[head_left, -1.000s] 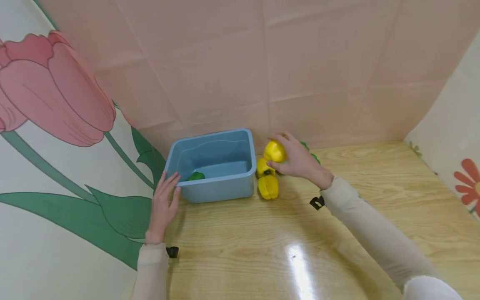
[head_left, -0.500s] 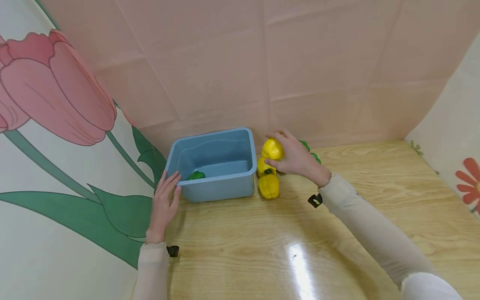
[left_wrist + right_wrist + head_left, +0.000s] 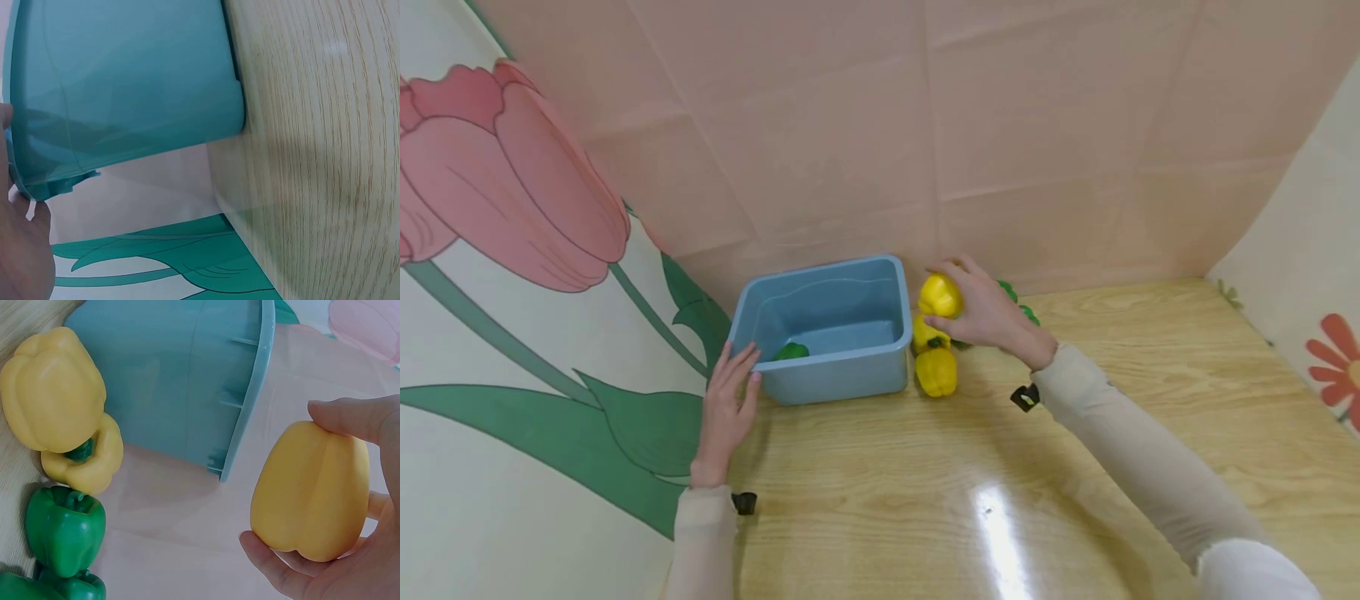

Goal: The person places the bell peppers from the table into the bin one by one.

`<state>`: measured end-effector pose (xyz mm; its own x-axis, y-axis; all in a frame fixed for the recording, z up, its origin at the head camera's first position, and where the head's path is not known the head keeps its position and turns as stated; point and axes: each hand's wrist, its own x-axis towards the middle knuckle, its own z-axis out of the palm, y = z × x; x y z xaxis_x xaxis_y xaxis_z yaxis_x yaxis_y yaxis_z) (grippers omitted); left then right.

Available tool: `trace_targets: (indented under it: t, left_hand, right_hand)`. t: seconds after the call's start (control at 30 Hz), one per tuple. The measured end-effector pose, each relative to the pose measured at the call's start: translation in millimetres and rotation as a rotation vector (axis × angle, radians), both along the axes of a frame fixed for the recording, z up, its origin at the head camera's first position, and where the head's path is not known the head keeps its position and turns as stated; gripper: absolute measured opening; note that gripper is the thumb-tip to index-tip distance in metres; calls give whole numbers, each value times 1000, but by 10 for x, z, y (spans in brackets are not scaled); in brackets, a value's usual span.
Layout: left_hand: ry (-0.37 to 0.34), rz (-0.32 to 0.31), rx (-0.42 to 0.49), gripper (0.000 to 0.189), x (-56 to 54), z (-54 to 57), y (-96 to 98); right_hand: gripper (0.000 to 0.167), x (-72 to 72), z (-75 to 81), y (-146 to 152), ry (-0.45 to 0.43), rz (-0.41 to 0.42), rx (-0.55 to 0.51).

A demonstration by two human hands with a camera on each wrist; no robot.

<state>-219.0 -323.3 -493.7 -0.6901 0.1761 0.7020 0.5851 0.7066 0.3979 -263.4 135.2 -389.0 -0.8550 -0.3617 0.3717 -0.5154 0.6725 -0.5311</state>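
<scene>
In the head view, my left hand rests on the near left corner of a blue plastic bin, its fingers fairly straight over the rim. A green bell pepper lies inside the bin. My right hand holds a yellow bell pepper between thumb and fingers, raised beside the bin's right wall. Under it, two more yellow peppers sit on the table, the nearer yellow pepper in front of the other yellow pepper. Behind them stand green peppers, partly hidden by my right hand in the head view.
The wood-grain table backs onto a pink sheet-covered wall. A side panel with a large tulip print rises close to my left arm. Another flower-printed panel stands at the right.
My right hand has moved slightly left and up, carrying the yellow bell pepper closer to the bin. My left hand has stayed on the bin's corner.
</scene>
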Motion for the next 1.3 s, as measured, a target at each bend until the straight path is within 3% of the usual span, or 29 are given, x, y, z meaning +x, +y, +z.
trace_targets:
  t: [0.43, 1.3]
  left_hand:
    - [1, -9, 0, 39, 3, -10, 3]
    - [14, -21, 11, 40, 1, -26, -23]
  right_hand:
    - [81, -29, 1, -47, 13, 8, -12]
    - [84, -67, 158, -314, -1, 40, -43]
